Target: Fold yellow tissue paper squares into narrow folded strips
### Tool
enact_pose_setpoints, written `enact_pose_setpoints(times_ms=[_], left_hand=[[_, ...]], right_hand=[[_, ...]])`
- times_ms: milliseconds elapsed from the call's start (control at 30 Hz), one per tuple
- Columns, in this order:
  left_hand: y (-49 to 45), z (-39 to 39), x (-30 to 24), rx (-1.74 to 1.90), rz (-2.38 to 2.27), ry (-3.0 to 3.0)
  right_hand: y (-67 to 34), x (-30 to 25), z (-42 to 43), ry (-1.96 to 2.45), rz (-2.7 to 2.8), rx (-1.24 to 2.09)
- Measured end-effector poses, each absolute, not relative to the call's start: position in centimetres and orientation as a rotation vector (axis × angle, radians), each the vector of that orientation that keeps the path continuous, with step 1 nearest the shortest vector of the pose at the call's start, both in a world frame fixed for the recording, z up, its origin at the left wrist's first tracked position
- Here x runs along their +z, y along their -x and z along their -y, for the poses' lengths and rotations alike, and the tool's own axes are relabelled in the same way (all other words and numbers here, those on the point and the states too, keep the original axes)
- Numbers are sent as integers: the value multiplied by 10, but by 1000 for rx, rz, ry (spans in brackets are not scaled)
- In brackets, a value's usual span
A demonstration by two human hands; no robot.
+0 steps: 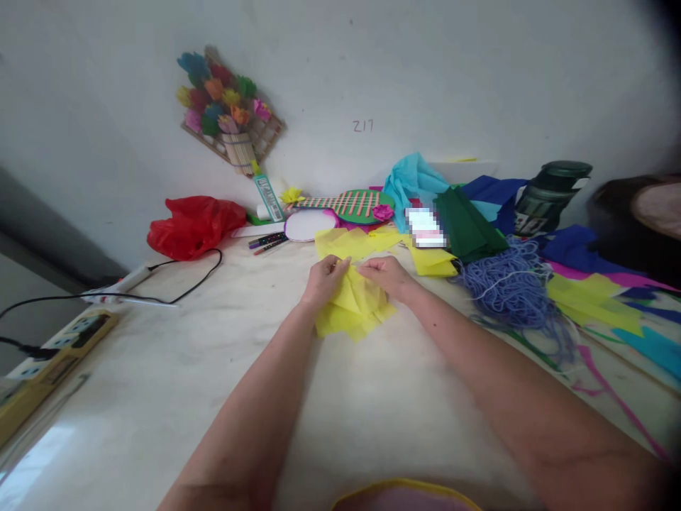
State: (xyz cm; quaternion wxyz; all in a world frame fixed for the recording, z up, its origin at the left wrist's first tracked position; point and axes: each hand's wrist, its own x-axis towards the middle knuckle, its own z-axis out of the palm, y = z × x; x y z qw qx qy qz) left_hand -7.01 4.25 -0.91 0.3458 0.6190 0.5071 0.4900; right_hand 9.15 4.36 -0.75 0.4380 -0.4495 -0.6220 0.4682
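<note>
My left hand [324, 278] and my right hand [387, 275] both pinch a folded piece of yellow tissue paper [354, 309] that rests on the pale table [159, 369]. The fingers of both hands are closed on the paper's upper edge, a few centimetres apart. More yellow tissue sheets [351, 243] lie just behind the hands.
A red plastic bag [194, 223], markers [267, 242], a glue bottle [269, 199] and a woven paper craft [354, 204] sit at the back. Purple yarn [511, 287], green paper [468, 227], blue tissue [412, 181], a dark jar [550, 195] lie right. Power strips [58, 341] lie left.
</note>
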Motion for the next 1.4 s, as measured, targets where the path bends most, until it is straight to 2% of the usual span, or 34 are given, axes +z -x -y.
enact_pose_setpoints(times_ms=[267, 400, 700, 833, 1067, 1233, 1400], left_hand=[[69, -44, -7, 1359, -1416, -1791], [66, -44, -10, 1421, -1450, -1765], [69, -39, -4, 1286, -1361, -1797], [65, -41, -5, 1413, -1435, -1751], [66, -46, -7, 1816, -1781, -1295], [64, -45, -14, 1807, -1744, -1147], [68, -44, -15, 1627, -1497, -1197]], right_hand=[[-91, -11, -46, 1077, 1439, 1257], [-93, -13, -50, 1066, 1423, 1191], [-97, 1, -43, 1141, 1557, 1181], [-97, -1, -43, 951, 1351, 1352], [-95, -5, -47, 715, 1153, 1714], [-84, -12, -47, 784, 1167, 1541], [-86, -10, -49, 931, 1185, 1367]])
